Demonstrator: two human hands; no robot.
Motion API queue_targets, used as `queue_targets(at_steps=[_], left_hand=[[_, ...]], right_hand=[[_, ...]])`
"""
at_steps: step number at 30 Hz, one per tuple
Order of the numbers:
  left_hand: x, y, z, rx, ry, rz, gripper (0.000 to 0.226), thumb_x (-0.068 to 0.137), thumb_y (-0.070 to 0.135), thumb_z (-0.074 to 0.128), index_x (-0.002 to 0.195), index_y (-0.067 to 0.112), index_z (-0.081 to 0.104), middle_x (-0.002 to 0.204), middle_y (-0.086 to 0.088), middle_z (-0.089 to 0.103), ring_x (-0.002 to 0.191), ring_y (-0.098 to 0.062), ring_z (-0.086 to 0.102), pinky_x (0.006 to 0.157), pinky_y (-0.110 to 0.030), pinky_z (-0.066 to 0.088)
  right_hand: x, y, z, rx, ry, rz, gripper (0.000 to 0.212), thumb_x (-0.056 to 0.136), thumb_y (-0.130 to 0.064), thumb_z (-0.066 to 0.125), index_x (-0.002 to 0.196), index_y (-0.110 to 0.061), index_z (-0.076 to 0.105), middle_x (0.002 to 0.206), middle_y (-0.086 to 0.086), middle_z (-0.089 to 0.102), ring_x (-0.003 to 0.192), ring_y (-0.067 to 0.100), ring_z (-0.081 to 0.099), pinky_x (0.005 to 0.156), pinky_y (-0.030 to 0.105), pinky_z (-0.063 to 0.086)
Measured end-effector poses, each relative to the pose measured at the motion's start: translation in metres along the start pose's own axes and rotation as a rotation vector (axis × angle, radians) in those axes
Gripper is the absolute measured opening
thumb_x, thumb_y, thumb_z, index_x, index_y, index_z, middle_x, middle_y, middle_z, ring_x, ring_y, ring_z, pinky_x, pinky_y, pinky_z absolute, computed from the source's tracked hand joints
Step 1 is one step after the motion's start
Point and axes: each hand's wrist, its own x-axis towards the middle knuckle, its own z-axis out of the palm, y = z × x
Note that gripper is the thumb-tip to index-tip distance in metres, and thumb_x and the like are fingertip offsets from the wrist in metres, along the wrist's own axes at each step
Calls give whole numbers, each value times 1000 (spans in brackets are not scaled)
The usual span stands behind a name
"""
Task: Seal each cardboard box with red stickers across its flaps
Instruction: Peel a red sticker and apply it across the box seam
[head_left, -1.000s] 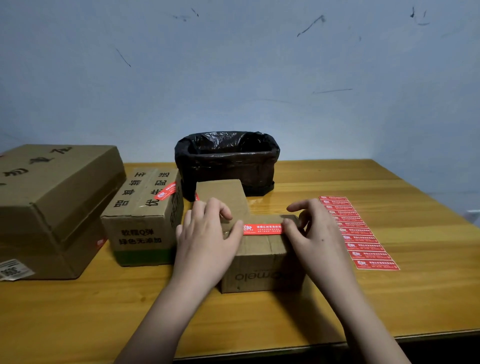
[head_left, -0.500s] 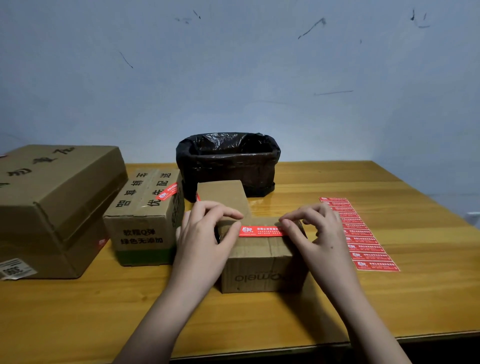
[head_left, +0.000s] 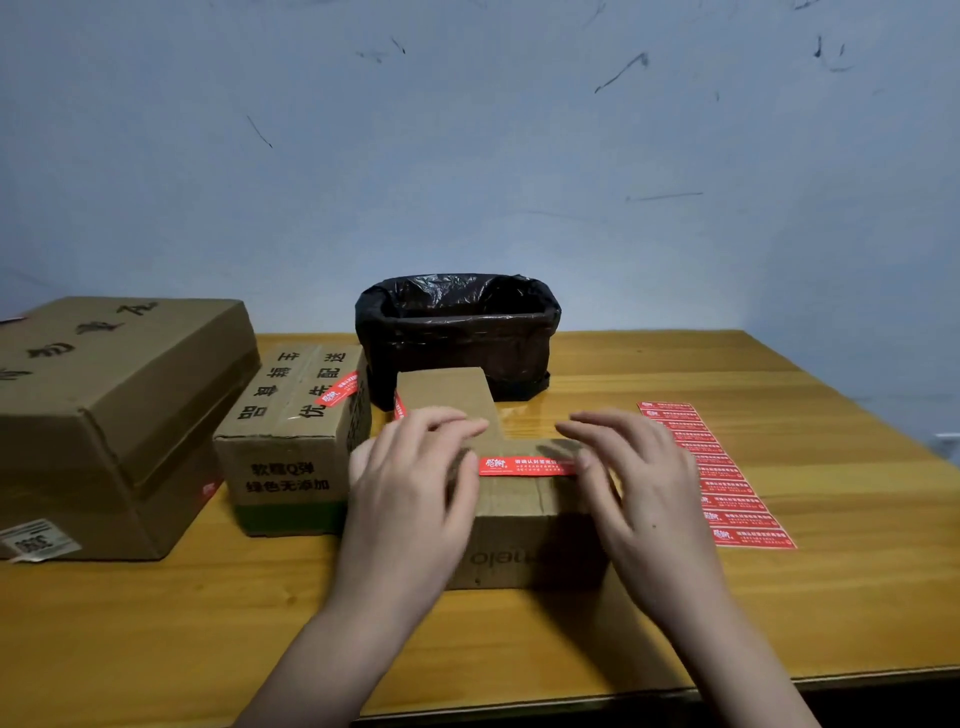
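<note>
A small cardboard box (head_left: 524, 551) stands in front of me on the wooden table, one flap (head_left: 447, 397) still raised at the back left. A red sticker (head_left: 527, 466) lies across its top. My left hand (head_left: 410, 493) rests over the box's left side with fingers stretched out. Over the right side my right hand (head_left: 639, 483) hovers with fingers straight, its thumb at the sticker's right end. A sheet of red stickers (head_left: 717, 473) lies to the right on the table.
A medium box (head_left: 291, 441) with a red sticker (head_left: 340, 389) on top stands left of the small one. A large box (head_left: 104, 415) sits at the far left. A bin lined with black plastic (head_left: 457, 332) stands behind. The table's front edge (head_left: 519, 701) is near.
Both hands have uncurled: the fingers that pressed the sticker's ends are now straight and lifted slightly. The sticker stays flat on the box.
</note>
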Motion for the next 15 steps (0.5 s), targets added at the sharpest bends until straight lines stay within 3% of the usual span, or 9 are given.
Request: queue_targets(at_steps=[2, 6, 15], left_hand=[[-5, 7, 2, 149, -64, 113, 41, 91, 33, 38, 124, 24, 60, 123, 6, 57, 117, -12, 51, 101, -38, 34], [-15, 13, 12, 303, -174, 215, 51, 91, 33, 34, 132, 14, 58, 138, -1, 54, 131, -19, 48, 108, -49, 26], [-25, 13, 18, 376, -269, 205, 59, 89, 39, 33, 138, 11, 50, 143, -4, 50, 134, -17, 45, 108, -42, 23]], right_hand=[[-5, -11, 0, -175, -79, -122, 44, 92, -38, 36, 124, -24, 62, 132, -8, 57, 133, 16, 44, 104, 38, 28], [-17, -19, 4, -289, -199, -151, 55, 89, -39, 34, 134, -17, 56, 143, -2, 51, 141, 18, 35, 111, 44, 20], [-32, -17, 8, -369, -256, -137, 61, 89, -43, 35, 140, -13, 50, 148, 2, 45, 141, 19, 35, 110, 41, 21]])
